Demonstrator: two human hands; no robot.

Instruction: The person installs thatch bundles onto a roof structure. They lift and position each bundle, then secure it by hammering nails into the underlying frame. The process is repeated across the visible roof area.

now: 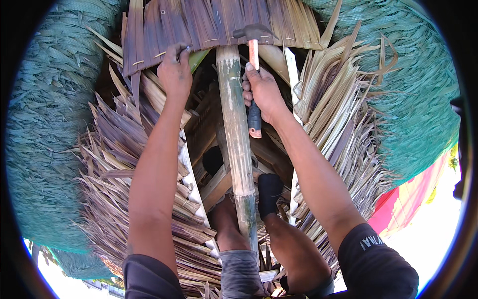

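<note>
My right hand (264, 92) is wrapped round the handle of a claw hammer (254, 54). The hammer stands upright, its dark head in front of the lower edge of a dried palm-leaf thatch panel (199, 25). My left hand (175, 72) is raised to that same edge, left of the hammer. Its fingers are drawn together at the stitched rim; whatever they pinch is too small to make out. Between my arms a bamboo pole (234, 124) runs from under the panel down past my legs.
Layered dry thatch slopes away on the left (134, 184) and right (333, 109). Green netting (50, 124) covers the roofs on both sides. Wooden beams (216, 187) and pale battens (194, 174) frame the opening, where my legs rest. A red sheet (408, 194) shows at far right.
</note>
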